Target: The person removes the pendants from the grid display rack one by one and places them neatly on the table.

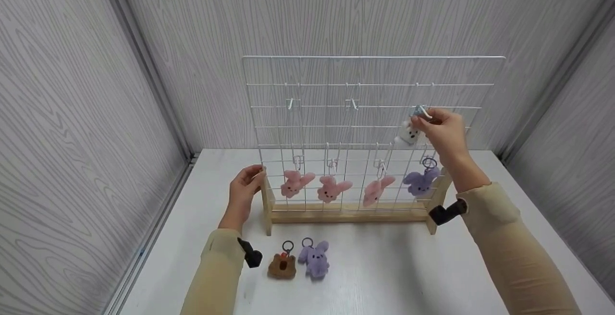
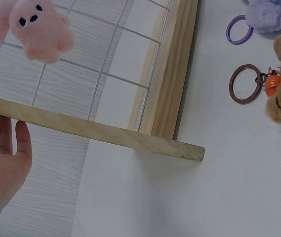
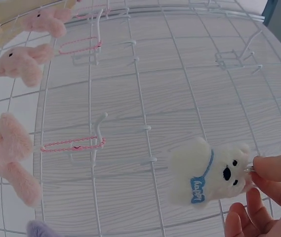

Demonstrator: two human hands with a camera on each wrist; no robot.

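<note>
My right hand (image 1: pixel 444 130) pinches the small metal fitting at the head of a white plush dog keychain (image 3: pixel 214 173), which wears a blue tag. In the head view the dog is at the rack's upper right hook (image 1: pixel 424 111), and the fingers partly cover its ring. With its fingertips, my left hand (image 1: pixel 246 187) holds the wooden side post (image 2: pixel 81 121) of the white wire grid rack (image 1: pixel 375 57); its thumb is hidden in the left wrist view. Below the right hand hangs a purple plush bunny keychain (image 1: pixel 421 182) on a lower hook.
Three pink plush bunny keychains (image 1: pixel 331 189) hang along the lower row. Bare hooks (image 1: pixel 290 104) show at the upper left and upper middle. On the white table (image 1: pixel 365 267), a brown plush keychain (image 1: pixel 282 266) and another purple bunny keychain (image 1: pixel 317 260) lie before the rack's wooden base (image 1: pixel 346 216).
</note>
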